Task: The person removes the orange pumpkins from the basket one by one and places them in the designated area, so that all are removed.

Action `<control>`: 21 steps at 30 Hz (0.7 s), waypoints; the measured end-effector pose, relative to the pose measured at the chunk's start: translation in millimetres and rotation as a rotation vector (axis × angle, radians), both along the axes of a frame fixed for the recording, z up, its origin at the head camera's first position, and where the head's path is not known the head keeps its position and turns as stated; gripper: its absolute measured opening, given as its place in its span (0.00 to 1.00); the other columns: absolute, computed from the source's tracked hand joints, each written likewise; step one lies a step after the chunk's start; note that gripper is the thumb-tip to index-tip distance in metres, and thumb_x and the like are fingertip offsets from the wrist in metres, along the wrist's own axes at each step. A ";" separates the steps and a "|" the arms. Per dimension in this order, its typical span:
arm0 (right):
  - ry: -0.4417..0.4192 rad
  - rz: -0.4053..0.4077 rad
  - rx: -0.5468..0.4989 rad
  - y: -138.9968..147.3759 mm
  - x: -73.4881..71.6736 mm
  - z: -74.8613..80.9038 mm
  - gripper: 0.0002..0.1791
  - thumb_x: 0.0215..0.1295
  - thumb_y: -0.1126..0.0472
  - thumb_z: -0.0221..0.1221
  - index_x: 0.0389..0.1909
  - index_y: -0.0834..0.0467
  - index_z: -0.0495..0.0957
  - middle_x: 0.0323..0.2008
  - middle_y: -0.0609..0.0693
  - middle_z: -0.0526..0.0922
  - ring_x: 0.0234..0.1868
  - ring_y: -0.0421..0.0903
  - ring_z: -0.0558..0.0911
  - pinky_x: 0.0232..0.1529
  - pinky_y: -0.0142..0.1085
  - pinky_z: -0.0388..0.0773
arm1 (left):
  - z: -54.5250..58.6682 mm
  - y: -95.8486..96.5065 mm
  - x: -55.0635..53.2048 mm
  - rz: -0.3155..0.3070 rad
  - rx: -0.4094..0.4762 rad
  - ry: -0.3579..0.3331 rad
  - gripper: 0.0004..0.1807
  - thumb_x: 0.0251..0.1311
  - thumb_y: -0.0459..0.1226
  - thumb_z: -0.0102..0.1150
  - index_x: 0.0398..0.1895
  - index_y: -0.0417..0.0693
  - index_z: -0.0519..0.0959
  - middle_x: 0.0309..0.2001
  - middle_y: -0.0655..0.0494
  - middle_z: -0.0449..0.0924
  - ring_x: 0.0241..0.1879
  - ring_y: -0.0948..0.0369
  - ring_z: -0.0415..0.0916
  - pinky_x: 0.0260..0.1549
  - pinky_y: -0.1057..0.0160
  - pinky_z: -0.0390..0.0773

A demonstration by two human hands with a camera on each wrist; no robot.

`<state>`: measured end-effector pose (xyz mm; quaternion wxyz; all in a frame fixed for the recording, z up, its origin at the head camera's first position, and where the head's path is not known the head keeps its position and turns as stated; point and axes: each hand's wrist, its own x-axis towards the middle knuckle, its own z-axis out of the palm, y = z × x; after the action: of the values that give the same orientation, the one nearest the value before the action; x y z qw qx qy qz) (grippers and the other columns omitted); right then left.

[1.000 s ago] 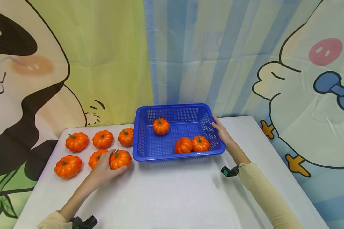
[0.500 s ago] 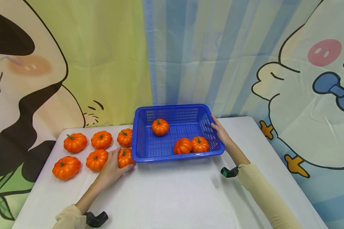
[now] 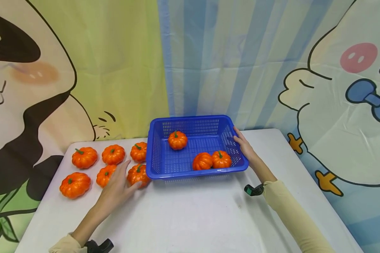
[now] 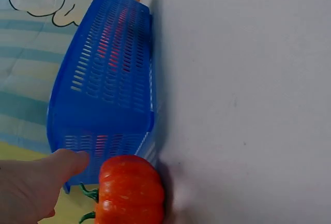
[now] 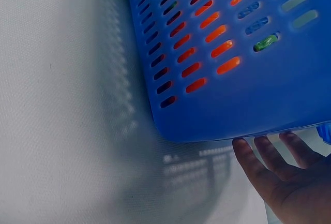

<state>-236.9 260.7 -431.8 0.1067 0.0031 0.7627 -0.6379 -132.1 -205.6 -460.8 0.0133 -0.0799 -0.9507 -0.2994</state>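
Observation:
A small orange pumpkin (image 3: 138,175) with a green stem sits on the white table, right by the near left corner of the blue plastic basket (image 3: 190,174). My left hand (image 3: 114,189) is just left of this pumpkin, thumb and fingers spread and not gripping it. In the left wrist view the thumb (image 4: 67,163) stands out above the pumpkin (image 4: 130,190). On the basket's right side my right hand (image 3: 245,146) touches the wall with extended fingers; the right wrist view has the fingertips (image 5: 243,149) at the blue wall (image 5: 243,105).
Inside the basket lie 3 pumpkins, one at the back left (image 3: 177,140) and a pair at the front right (image 3: 221,159). Several more pumpkins (image 3: 75,185) stand in two rows on the table's left. A printed curtain (image 3: 206,70) hangs behind the table.
The pumpkin by my left hand has shifted right, up to the basket's corner. My left hand followed it right, then let go and drew back left. The right hand stays put.

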 end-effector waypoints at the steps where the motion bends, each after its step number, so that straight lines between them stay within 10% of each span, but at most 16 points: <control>1: 0.000 0.001 0.003 -0.3 0.2 0.3 0.32 0.78 0.55 0.36 0.78 0.48 0.37 0.79 0.52 0.33 0.79 0.57 0.38 0.77 0.55 0.35 | 2.8 -0.9 1.8 -0.002 0.006 0.008 0.49 0.58 0.47 0.66 0.76 0.44 0.49 0.73 0.37 0.53 0.69 0.37 0.55 0.60 0.30 0.63; 21: -0.001 -0.001 0.009 -0.3 -0.1 1.2 0.32 0.78 0.55 0.35 0.78 0.47 0.37 0.79 0.52 0.33 0.79 0.56 0.37 0.77 0.56 0.33 | 30.5 13.8 22.1 -0.084 0.094 0.001 0.41 0.59 0.49 0.65 0.71 0.46 0.59 0.67 0.42 0.65 0.60 0.43 0.70 0.48 0.42 0.80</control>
<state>-237.0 260.4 -430.6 0.1067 0.0042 0.7654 -0.6346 -110.0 -191.9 -430.3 0.0048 -0.1193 -0.9313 -0.3442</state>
